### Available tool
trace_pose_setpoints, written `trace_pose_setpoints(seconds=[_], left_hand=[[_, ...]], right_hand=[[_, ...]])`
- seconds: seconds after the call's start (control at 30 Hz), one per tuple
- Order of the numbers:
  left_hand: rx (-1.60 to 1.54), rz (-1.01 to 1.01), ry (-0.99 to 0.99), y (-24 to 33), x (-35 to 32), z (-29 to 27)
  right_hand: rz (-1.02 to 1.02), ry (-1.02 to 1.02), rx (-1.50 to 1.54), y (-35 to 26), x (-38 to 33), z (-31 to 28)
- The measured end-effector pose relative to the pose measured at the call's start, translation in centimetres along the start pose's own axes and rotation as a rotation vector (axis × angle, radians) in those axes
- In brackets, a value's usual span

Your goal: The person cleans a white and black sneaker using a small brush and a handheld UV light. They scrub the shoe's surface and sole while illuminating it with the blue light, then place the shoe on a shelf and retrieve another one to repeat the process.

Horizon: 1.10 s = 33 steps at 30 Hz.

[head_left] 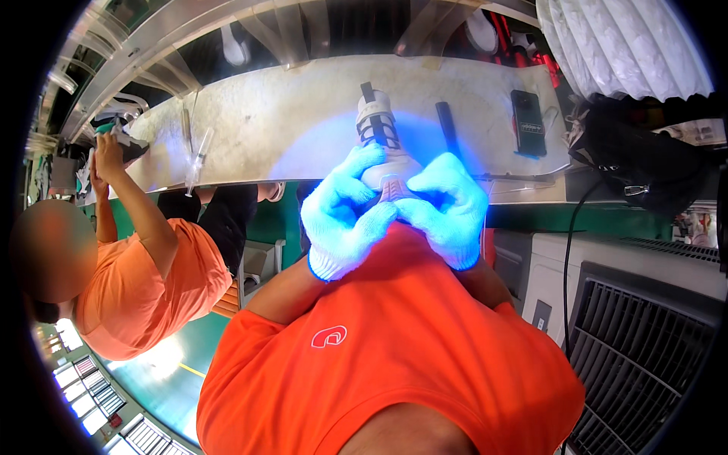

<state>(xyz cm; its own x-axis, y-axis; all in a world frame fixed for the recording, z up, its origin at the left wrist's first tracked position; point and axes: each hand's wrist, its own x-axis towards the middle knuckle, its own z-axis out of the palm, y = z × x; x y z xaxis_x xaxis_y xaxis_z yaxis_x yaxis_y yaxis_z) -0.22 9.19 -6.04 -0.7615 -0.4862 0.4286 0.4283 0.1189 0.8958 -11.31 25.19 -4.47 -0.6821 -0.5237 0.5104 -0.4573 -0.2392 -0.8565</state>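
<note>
A pale shoe (pixel 377 114) with dark straps across its upper points away from me, its toe end toward my chest at the table's near edge. Both my hands wear knitted gloves lit bright blue. My left hand (pixel 339 212) is closed at the left of the toe, fingers and thumb on its edge. From the other side my right hand (pixel 449 205) pinches the toe too. Between my fingertips shows the pinkish, ridged tip of the sole (pixel 392 188). The fingers partly cover the shoe's front.
A dark bar (pixel 447 126) and a black handheld device (pixel 528 121) lie on the worktable (pixel 250 114). Farther left are a clear syringe-like tube (pixel 200 158) and a thin tool (pixel 187 133). A co-worker (pixel 152 265) handles another shoe. Right stand a black bag (pixel 644 155) and grilled cabinet (pixel 644 341).
</note>
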Motion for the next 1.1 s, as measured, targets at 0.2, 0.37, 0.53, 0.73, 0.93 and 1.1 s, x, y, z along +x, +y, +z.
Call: trace_pose_setpoints(seconds=[0.2, 0.37, 0.53, 0.73, 0.93, 1.1], left_hand=[[-0.076, -0.036, 0.031, -0.1, 0.5, 0.1], [-0.143, -0.091, 0.043, 0.1, 0.8, 0.6], [-0.023, 0.003, 0.009, 0.1, 1.4, 0.5], [0.076, 0.045, -0.033, 0.0, 1.7, 0.3], [-0.059, -0.055, -0.027, -0.1, 1.4, 0.0], [-0.124, -0.217, -0.138, 0.9, 2.2, -1.5]], right_hand=[[-0.009, 0.048, -0.039, -0.1, 0.3, 0.6], [0.033, 0.086, -0.065, -0.2, 0.4, 0.7], [0.037, 0.093, -0.105, -0.4, 0.5, 0.7], [0.086, 0.079, -0.082, -0.9, 0.7, 0.4], [0.08, 0.091, -0.009, -0.5, 0.3, 0.8], [0.412, 0.211, 0.319, -1.5, -0.4, 1.6]])
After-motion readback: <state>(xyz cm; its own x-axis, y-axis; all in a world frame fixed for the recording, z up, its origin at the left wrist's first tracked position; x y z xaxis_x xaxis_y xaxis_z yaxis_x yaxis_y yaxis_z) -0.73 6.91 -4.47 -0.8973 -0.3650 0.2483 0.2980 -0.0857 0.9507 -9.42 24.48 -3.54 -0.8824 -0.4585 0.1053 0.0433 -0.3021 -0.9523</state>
